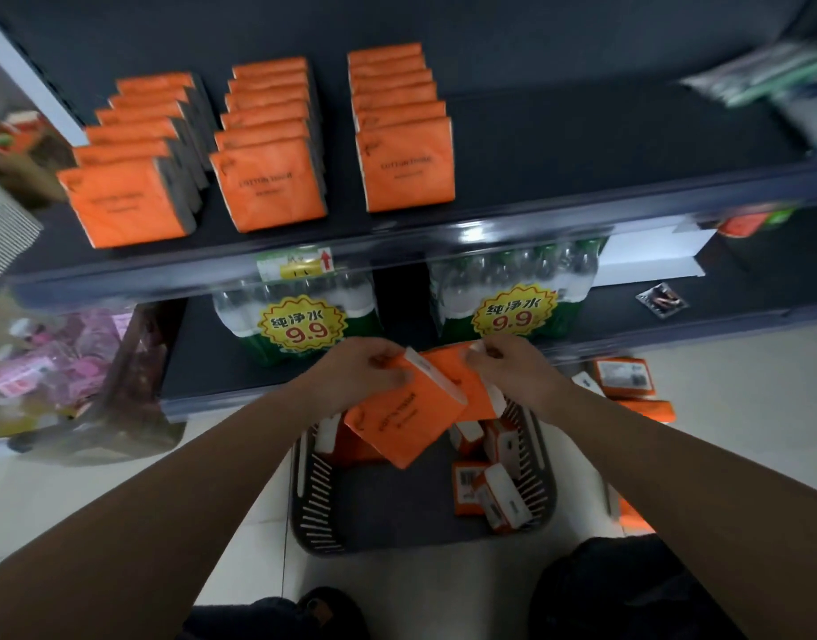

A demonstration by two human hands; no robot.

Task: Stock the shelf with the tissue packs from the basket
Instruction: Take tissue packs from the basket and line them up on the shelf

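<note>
My left hand (360,369) grips an orange tissue pack (397,420) by its top corner, above the dark basket (312,496) on the floor. Just right of it, my right hand (508,362) pinches a second orange tissue pack (466,376) that sits partly behind the first. Several more orange packs (489,487) lie in the basket's right side. On the dark shelf (582,145) above, orange packs stand in three rows: left (129,205), middle (268,187), right (406,166). The shelf's right half is bare.
Under the shelf stand two shrink-wrapped bundles of water bottles (300,316) (517,297) with yellow price stickers. Loose orange packs (625,376) lie on the tiled floor at the right. A clear bag of pink items (60,362) sits at the lower left. My knees show at the bottom edge.
</note>
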